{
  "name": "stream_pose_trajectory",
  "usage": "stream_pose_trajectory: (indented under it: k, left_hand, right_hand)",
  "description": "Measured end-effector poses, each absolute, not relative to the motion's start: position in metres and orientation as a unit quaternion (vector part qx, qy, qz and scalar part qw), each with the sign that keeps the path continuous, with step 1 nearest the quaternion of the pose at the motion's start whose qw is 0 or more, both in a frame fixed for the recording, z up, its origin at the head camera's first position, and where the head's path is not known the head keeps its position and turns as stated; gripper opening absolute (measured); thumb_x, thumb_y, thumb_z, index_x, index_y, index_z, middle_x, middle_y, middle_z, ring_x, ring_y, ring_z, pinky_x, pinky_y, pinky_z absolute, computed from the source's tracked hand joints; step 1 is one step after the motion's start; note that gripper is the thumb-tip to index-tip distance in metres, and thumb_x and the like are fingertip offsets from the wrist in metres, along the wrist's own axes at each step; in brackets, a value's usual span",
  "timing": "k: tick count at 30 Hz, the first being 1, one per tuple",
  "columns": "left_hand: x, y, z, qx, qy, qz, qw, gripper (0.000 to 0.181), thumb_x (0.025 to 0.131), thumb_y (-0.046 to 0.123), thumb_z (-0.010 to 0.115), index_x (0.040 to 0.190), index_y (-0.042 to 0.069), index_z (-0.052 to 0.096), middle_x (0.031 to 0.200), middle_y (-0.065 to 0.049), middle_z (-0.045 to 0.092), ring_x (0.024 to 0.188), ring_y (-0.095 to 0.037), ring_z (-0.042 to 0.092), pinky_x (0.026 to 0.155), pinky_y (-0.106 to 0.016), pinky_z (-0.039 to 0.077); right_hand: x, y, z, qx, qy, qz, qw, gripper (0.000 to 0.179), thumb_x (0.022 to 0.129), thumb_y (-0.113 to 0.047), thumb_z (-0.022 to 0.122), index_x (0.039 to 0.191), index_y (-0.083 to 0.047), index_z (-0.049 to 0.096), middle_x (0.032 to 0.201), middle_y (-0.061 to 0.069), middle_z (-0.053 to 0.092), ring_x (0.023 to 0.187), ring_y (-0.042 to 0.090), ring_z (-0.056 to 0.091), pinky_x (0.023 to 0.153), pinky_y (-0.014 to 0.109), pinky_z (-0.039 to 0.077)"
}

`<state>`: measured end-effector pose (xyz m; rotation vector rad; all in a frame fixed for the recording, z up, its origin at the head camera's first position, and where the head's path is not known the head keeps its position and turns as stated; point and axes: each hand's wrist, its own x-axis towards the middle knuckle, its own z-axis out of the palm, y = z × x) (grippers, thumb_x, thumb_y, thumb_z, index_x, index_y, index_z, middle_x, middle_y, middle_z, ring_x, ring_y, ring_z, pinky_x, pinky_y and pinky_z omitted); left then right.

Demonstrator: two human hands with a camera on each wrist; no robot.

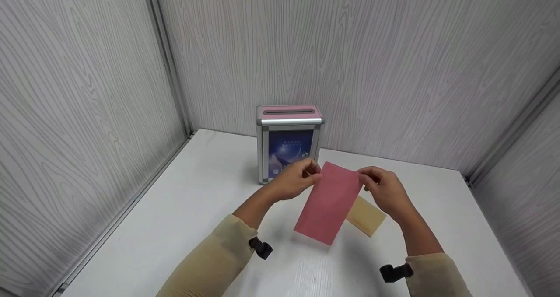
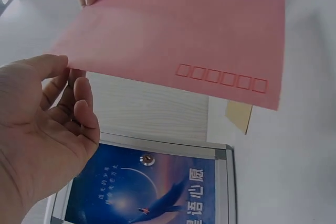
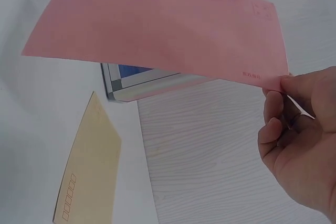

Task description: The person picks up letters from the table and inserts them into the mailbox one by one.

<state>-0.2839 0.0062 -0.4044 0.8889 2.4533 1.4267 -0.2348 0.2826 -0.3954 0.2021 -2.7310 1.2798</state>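
Observation:
A pink envelope (image 1: 329, 205) hangs above the table, tilted, with its long sides slanting down toward the person. My left hand (image 1: 298, 179) pinches its left edge near the top, between thumb and fingers. At the opposite top corner, my right hand (image 1: 385, 190) pinches the paper the same way. Printed red postcode boxes show on the pink envelope (image 2: 226, 51) in the left wrist view. Below it on the table lies a yellow envelope (image 1: 367, 216), partly covered by the pink one in the head view; its own boxes show on the yellow envelope (image 3: 92, 166) in the right wrist view.
Behind the hands stands an upright box (image 1: 290, 146) with a silver frame, a slot in its pink top, a small lock and a blue poster on its front. Grey wood-grain panels (image 1: 341, 69) enclose the white table (image 1: 175, 227) at the back and sides.

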Motion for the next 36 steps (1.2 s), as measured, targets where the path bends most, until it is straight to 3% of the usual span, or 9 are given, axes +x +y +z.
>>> stream_pose_trajectory:
  k: [6, 10, 15, 25, 30, 36]
  left_hand:
    - [-0.285, 0.004, -0.391, 0.299, 0.826, 0.473, 0.069, 0.019, 0.102, 0.037, 0.058, 0.112, 0.021, 0.059, 0.102, 0.001, 0.062, 0.093, -0.014, 0.059, 0.079, -0.028, 0.052]
    - [-0.283, -0.001, -0.385, 0.285, 0.817, 0.497, 0.068, 0.018, 0.102, 0.037, 0.059, 0.112, 0.021, 0.06, 0.1, 0.0, 0.062, 0.088, -0.016, 0.061, 0.075, -0.028, 0.054]
    - [-0.282, -0.006, -0.375, 0.27, 0.799, 0.53, 0.084, 0.018, 0.101, 0.033, 0.06, 0.114, 0.02, 0.061, 0.104, -0.004, 0.063, 0.089, -0.019, 0.065, 0.072, -0.031, 0.061]
    - [-0.285, -0.027, -0.354, 0.282, 0.774, 0.559, 0.093, 0.02, 0.101, 0.028, 0.06, 0.119, 0.018, 0.06, 0.116, -0.006, 0.063, 0.102, -0.021, 0.067, 0.093, -0.041, 0.059]
    - [-0.286, -0.034, -0.342, 0.281, 0.776, 0.559, 0.078, 0.024, 0.102, 0.031, 0.059, 0.121, 0.017, 0.058, 0.121, -0.005, 0.062, 0.109, -0.02, 0.067, 0.094, -0.037, 0.058]
    - [-0.285, -0.04, -0.324, 0.282, 0.778, 0.557, 0.065, 0.027, 0.102, 0.036, 0.057, 0.122, 0.018, 0.057, 0.122, -0.004, 0.062, 0.112, -0.021, 0.066, 0.1, -0.042, 0.055]
  right_hand:
    - [-0.237, 0.277, -0.391, 0.089, -0.893, 0.438, 0.05, 0.025, 0.102, -0.035, 0.057, 0.118, -0.02, 0.068, 0.105, 0.005, 0.07, 0.096, 0.025, 0.063, 0.081, 0.03, 0.054]
    - [-0.238, 0.278, -0.387, 0.082, -0.879, 0.468, 0.036, 0.03, 0.1, -0.042, 0.059, 0.118, -0.019, 0.065, 0.106, 0.006, 0.069, 0.097, 0.026, 0.062, 0.078, 0.028, 0.053]
    - [-0.239, 0.274, -0.379, 0.084, -0.876, 0.474, 0.028, 0.028, 0.1, -0.04, 0.059, 0.116, -0.016, 0.064, 0.103, 0.007, 0.068, 0.092, 0.025, 0.062, 0.073, 0.026, 0.053]
    - [-0.251, 0.255, -0.353, 0.137, -0.832, 0.538, 0.016, 0.03, 0.104, -0.03, 0.054, 0.121, -0.006, 0.056, 0.115, 0.019, 0.067, 0.096, 0.027, 0.074, 0.083, 0.032, 0.061]
    - [-0.255, 0.247, -0.34, 0.179, -0.822, 0.54, 0.037, 0.026, 0.105, -0.025, 0.051, 0.12, -0.004, 0.054, 0.115, 0.021, 0.067, 0.101, 0.03, 0.073, 0.085, 0.031, 0.061]
    - [-0.258, 0.239, -0.324, 0.203, -0.825, 0.521, 0.081, 0.024, 0.106, -0.025, 0.049, 0.123, -0.008, 0.05, 0.113, 0.018, 0.07, 0.1, 0.028, 0.073, 0.087, 0.031, 0.06]
